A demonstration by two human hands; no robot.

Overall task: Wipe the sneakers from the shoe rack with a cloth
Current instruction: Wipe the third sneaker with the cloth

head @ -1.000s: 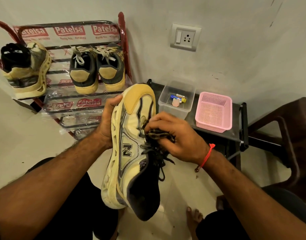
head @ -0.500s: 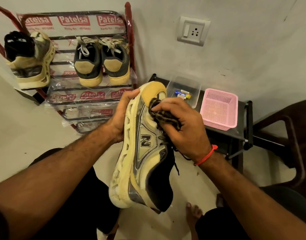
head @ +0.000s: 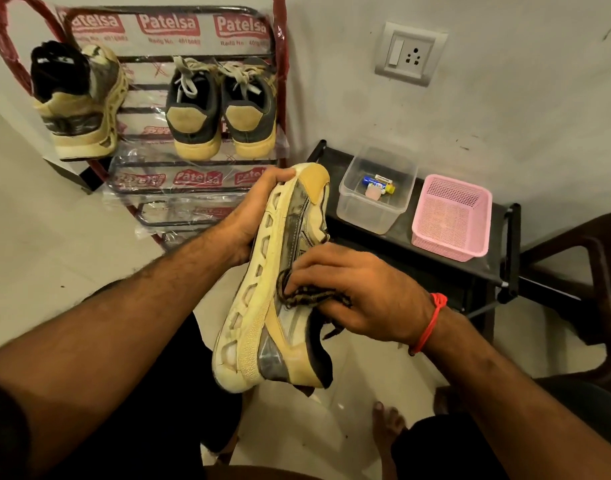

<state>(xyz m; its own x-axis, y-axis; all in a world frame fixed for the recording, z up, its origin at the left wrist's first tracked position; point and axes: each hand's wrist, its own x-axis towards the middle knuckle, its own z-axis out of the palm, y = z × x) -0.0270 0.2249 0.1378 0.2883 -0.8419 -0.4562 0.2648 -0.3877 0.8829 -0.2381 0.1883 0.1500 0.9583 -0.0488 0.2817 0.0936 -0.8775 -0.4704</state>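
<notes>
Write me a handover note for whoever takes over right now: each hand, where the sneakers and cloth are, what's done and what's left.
Left hand: grips the held sneaker at the toe end, sole side toward it, shoe held in the air.
Right hand: presses the dark cloth against the sneaker's side, fingers curled over the cloth.
Shoe rack: one matching sneaker at the top shelf's left, a dark pair at its right.
Done: wiping of the held sneaker is under way; how much is clean cannot be told.
Left: finish this shoe and wipe the three on the rack, if not yet wiped.
</notes>
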